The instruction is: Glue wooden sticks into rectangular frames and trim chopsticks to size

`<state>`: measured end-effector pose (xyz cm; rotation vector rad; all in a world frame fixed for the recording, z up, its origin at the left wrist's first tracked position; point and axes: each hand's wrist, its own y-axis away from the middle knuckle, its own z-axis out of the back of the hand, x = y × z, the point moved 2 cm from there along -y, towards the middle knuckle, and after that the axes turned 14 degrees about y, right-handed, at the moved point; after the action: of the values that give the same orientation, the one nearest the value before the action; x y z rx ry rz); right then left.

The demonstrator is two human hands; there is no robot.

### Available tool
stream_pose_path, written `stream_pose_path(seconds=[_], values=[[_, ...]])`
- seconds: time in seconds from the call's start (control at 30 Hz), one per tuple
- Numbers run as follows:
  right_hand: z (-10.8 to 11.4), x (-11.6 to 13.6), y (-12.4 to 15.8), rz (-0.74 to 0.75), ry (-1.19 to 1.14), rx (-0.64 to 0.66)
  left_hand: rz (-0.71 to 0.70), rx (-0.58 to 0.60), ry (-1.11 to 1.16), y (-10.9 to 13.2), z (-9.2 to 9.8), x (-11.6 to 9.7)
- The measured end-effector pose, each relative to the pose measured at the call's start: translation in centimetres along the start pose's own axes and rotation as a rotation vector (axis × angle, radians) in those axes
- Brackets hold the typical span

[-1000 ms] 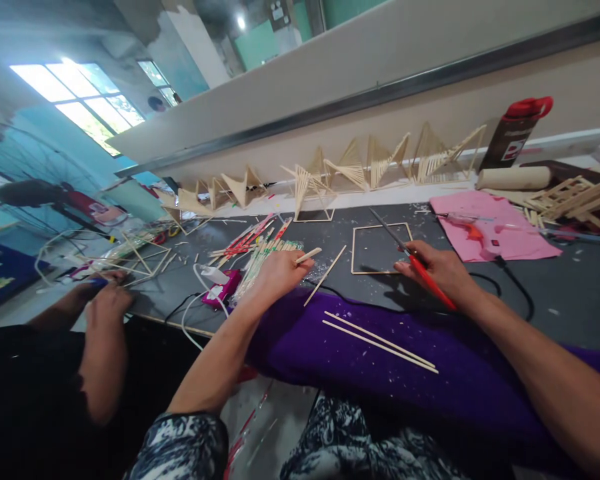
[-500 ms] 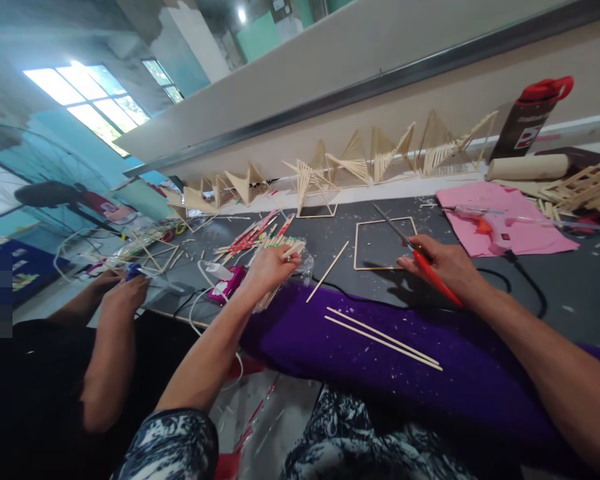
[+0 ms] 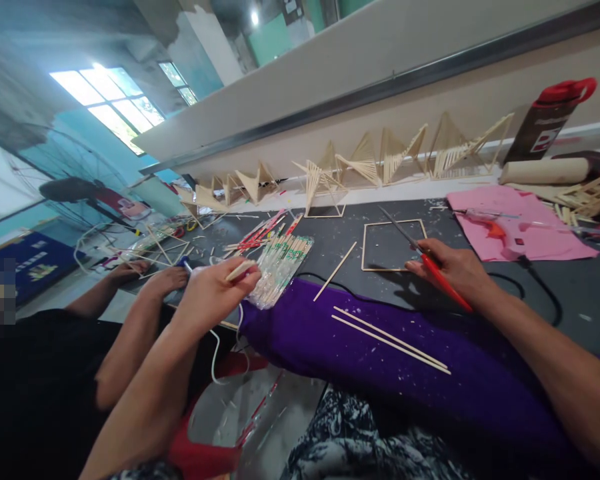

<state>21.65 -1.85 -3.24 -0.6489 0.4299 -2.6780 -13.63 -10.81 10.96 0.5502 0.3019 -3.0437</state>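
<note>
My left hand [image 3: 215, 290] is closed around pale wooden sticks [image 3: 241, 270], seen nearly end-on, so I cannot tell how many. It is raised left of a clear plastic pack of wooden sticks [image 3: 285, 260] with green print. My right hand [image 3: 443, 267] grips red-handled scissors [image 3: 437, 270], their dark blades pointing away to the left. Under those blades lies a square stick frame [image 3: 364, 247] on the dark tabletop [image 3: 330, 233]. A single stick [image 3: 335, 271] rests between my hands. Two longer sticks [image 3: 390, 341] lie side by side on the purple cloth [image 3: 300, 333].
Several twisted stick models [image 3: 360, 160] line the back wall. At right, a pink glue gun [image 3: 513, 237] lies on a pink cloth [image 3: 475, 200], near a red-lidded bottle [image 3: 547, 120]. A co-worker's hands [image 3: 163, 281] are at the left, close to my left arm.
My left hand has moved left and toward me, off the plastic pack, with pale sticks in its fingers. My right hand keeps the scissors above the frame. The view has shifted slightly.
</note>
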Motion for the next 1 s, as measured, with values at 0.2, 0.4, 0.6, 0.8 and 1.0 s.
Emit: stream_pose_path(seconds=[0.2, 0.4, 0.6, 0.8, 1.0], values=[[-0.1, 0.1, 0.1, 0.006, 0.015, 0.028, 0.026, 0.551, -0.038, 6.3, -0.3, 1.1], [-0.2, 0.3, 0.3, 0.030, 0.024, 0.027, 0.047, 0.715, -0.205, 10.6, -3.5, 3.8], [-0.1, 0.3, 0.4, 0.014, 0.044, 0.042, 0.091, 0.880, -0.342, 14.3, -6.4, 6.4], [-0.2, 0.2, 0.5, -0.010, 0.059, 0.060, 0.220, 0.987, -0.415, 16.7, -10.0, 8.0], [-0.1, 0.3, 0.6, -0.036, 0.073, 0.083, 0.179, 0.945, -0.254, 14.6, -7.2, 6.7]])
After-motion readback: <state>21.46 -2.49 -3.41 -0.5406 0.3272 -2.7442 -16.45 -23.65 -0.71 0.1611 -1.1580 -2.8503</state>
